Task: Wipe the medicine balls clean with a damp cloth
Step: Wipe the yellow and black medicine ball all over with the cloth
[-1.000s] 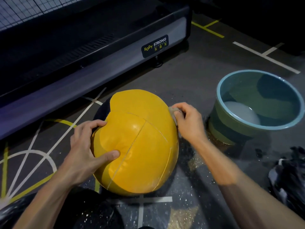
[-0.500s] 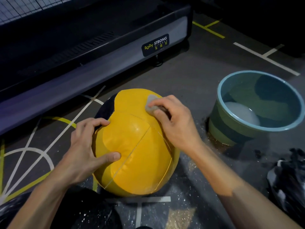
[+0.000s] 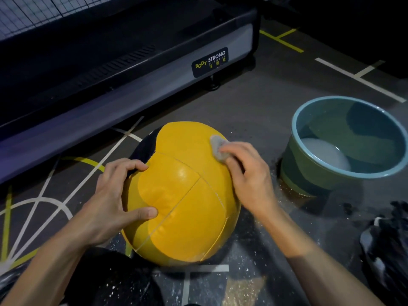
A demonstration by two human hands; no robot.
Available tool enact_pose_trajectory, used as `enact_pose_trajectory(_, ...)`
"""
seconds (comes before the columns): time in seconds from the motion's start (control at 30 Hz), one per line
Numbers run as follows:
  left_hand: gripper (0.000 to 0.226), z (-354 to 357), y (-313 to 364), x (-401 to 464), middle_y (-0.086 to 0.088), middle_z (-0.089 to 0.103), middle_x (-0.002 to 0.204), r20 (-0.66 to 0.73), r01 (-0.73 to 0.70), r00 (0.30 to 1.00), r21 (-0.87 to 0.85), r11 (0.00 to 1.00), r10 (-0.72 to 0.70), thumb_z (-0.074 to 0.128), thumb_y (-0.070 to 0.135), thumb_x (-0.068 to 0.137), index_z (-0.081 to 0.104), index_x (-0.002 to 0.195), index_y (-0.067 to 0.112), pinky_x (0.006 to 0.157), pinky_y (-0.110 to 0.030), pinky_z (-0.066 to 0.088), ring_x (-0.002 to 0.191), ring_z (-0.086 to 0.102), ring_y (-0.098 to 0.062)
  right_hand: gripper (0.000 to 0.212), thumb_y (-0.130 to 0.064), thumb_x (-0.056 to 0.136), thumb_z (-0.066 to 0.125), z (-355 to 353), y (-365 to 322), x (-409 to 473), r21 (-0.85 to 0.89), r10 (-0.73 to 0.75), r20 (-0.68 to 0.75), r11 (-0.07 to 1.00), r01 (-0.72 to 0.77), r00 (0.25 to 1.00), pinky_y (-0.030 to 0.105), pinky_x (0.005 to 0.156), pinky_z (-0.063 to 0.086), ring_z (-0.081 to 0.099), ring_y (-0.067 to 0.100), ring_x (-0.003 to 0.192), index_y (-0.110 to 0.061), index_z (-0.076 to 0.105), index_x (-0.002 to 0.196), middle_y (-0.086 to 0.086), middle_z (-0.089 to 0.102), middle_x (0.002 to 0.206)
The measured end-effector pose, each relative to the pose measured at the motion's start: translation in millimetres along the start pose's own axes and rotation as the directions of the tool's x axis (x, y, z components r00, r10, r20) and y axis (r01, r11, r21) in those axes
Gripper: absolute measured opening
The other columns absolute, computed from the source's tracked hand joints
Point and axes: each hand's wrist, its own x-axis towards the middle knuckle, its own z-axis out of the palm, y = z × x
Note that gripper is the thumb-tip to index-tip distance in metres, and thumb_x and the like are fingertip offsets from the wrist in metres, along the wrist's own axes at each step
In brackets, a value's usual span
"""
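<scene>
Dark gym flooring (image 3: 254, 111) spreads out underfoot, speckled and wet in patches, crossed by white and yellow painted lines. Along the far side runs a long black and grey machine base (image 3: 123, 100) carrying a "BODY STRONG" label (image 3: 209, 64).

On the floor in the middle sits 1 yellow medicine ball (image 3: 183, 204) with a black panel at its far left side and thin seams crossing its top. The left hand (image 3: 114, 204) rests on the ball's left flank, fingers spread and curved over the surface, thumb pressed into the yellow skin. The right hand (image 3: 249, 175) presses a small grey cloth (image 3: 217, 147) against the ball's upper right, fingers bent over the wad and pinching it to the surface.

Just right of the ball stands a green and blue basin (image 3: 313, 173), apart from it, holding water and a pale rounded shape that may be another cloth or a reflection; I cannot tell. At the right edge lies a dark crumpled bag (image 3: 386, 244).
</scene>
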Motion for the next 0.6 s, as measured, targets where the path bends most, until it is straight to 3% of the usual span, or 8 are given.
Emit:
enact_pose_trajectory(0.07,0.094,3,4,0,0.038,0.02,0.14,-0.005,-0.019,1.0,0.004,1.0,0.019,0.073,0.088,0.047,0.033,0.129,0.067,0.103,-0.043,0.039,0.132,0.03,-0.011,0.02,-0.015,0.102,0.06,-2,20,21,-0.009,0.226,-0.01,0.974,-0.226,0.974,0.032,0.098,0.052,0.059,-0.001,0.104,-0.024,0.069,0.117,-0.01,0.067,0.115)
enact_pose_trajectory(0.13,0.094,5,6,1,0.041,0.018,0.138,-0.003,-0.022,1.0,0.003,1.0,0.022,0.072,0.089,0.046,0.033,0.128,0.068,0.102,-0.043,0.037,0.132,0.028,-0.009,0.018,-0.017,0.101,0.061,-4,25,28,-0.027,0.299,-0.005,0.954,-0.299,0.954,0.035,0.094,0.054,0.063,0.001,0.099,-0.026,0.071,0.114,-0.012,0.07,0.108)
enact_pose_trajectory(0.27,0.093,4,4,0,0.034,0.022,0.138,-0.015,-0.01,1.0,0.015,1.0,0.011,0.073,0.087,0.046,0.032,0.128,0.068,0.105,-0.05,0.039,0.135,0.027,-0.012,0.021,-0.017,0.1,0.064,-9,12,20,0.008,0.09,0.03,0.996,-0.09,0.996,0.021,0.095,0.051,0.064,0.001,0.106,-0.023,0.072,0.118,-0.013,0.071,0.113)
enact_pose_trajectory(0.4,0.088,10,13,7,0.031,0.02,0.137,-0.037,-0.024,0.999,0.033,0.999,0.025,0.068,0.086,0.05,0.03,0.128,0.07,0.105,-0.045,0.033,0.129,0.021,-0.004,0.021,-0.027,0.101,0.065,-15,31,19,-0.006,0.278,-0.019,0.961,-0.278,0.96,0.037,0.092,0.056,0.064,0.003,0.104,-0.026,0.072,0.121,-0.013,0.07,0.112)
enact_pose_trajectory(0.5,0.086,14,20,22,0.03,0.019,0.136,-0.068,-0.027,0.997,0.046,0.999,0.03,0.062,0.088,0.055,0.03,0.131,0.068,0.103,-0.044,0.029,0.125,0.017,-0.001,0.019,-0.021,0.1,0.065,-18,15,-5,0.012,0.211,-0.067,0.978,-0.21,0.975,0.027,0.09,0.055,0.062,0.004,0.104,-0.024,0.072,0.118,-0.009,0.066,0.115)
enact_pose_trajectory(0.6,0.088,13,27,40,0.023,0.022,0.144,-0.089,-0.013,0.996,0.065,0.998,0.018,0.058,0.089,0.06,0.03,0.139,0.064,0.106,-0.048,0.03,0.134,0.021,-0.012,0.019,-0.014,0.099,0.066,-16,-5,-39,-0.011,0.075,-0.086,0.997,-0.076,0.993,0.017,0.085,0.051,0.061,0.007,0.102,-0.017,0.071,0.116,-0.005,0.059,0.117)
